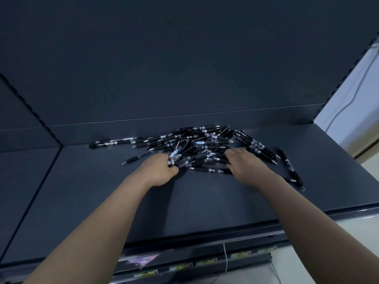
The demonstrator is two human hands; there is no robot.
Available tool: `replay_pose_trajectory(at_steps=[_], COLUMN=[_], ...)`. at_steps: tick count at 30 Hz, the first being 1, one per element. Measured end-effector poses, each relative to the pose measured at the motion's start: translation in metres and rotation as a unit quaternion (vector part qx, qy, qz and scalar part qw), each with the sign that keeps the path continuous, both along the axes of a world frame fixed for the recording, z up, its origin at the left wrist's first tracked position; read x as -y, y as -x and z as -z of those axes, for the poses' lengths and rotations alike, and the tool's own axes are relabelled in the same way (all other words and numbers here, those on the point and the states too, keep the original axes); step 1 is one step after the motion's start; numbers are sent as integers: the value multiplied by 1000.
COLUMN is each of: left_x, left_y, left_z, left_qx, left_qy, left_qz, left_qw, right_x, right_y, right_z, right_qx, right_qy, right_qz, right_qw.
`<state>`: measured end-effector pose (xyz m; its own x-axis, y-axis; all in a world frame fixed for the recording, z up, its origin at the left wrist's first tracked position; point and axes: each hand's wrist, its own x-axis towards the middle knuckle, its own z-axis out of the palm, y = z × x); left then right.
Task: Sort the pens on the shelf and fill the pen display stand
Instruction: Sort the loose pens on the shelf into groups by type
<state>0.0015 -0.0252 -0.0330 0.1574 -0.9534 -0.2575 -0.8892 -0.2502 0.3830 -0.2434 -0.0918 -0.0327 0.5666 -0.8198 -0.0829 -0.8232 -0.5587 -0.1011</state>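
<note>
A loose heap of black pens [196,146] lies toward the back of a dark shelf [102,191], with strays to either side. The left hand [159,171] is at the heap's near left edge, fingers curled around a small bunch of pens. The right hand [246,163] rests palm-down on the heap's near right edge, fingers spread open.

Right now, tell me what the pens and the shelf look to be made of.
Pens: likely plastic, glossy black and clear barrels with glints and white labels; some seem to have a matte, rubbery grip zone.
Shelf: looks like painted sheet metal, dark matte with a soft sheen and a thin folded front edge, though the material is not certain.
</note>
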Motion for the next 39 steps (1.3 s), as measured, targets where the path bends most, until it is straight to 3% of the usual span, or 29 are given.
replay_pose_trajectory(at_steps=[15,25,39], left_x=[3,17,-75], left_y=[17,48,-43], left_z=[9,5,-8], left_qx=[-100,78,-124], left_qy=[99,73,91], left_qz=[-48,39,-107], left_qw=[989,994,982], right_x=[-21,-34,-51], right_y=[1,12,-62], right_z=[9,14,-30], right_qx=[-23,-44,-15], right_qy=[-31,38,49], right_qz=[-49,-42,-78], right_qw=[998,997,996])
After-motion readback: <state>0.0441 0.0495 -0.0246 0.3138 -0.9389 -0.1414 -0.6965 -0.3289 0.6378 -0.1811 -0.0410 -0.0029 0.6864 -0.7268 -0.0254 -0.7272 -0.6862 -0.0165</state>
